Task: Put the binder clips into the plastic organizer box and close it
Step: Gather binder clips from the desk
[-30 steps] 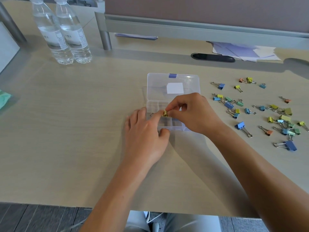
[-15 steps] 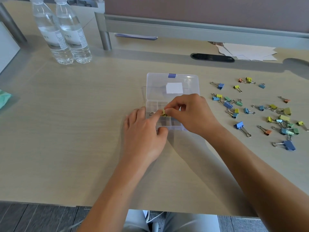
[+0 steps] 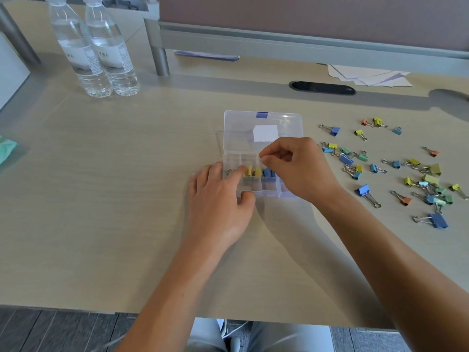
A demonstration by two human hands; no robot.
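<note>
The clear plastic organizer box (image 3: 269, 191) lies mid-desk, its lid (image 3: 238, 133) folded open toward the back with a blue latch (image 3: 262, 114). Two yellow binder clips (image 3: 253, 172) and a blue clip (image 3: 268, 172) sit in its middle row. My left hand (image 3: 218, 207) holds the box's left front corner, thumb on the front wall, index fingertip touching the left yellow clip. My right hand (image 3: 299, 168) hovers over the box's right half, fingertips pinched together with nothing visible in them. Several loose coloured clips (image 3: 429, 184) are scattered on the desk to the right.
Two water bottles (image 3: 99, 52) stand at the back left. A divider post (image 3: 161, 59) and a black cable slot (image 3: 322, 87) lie behind the box. Papers (image 3: 368, 74) rest at the back right. A green item (image 3: 7, 151) shows at the left edge.
Both hands were pinching a yellow clip over the box. That clip now sits in the middle row, and my right hand has lifted off it and moved slightly back.
</note>
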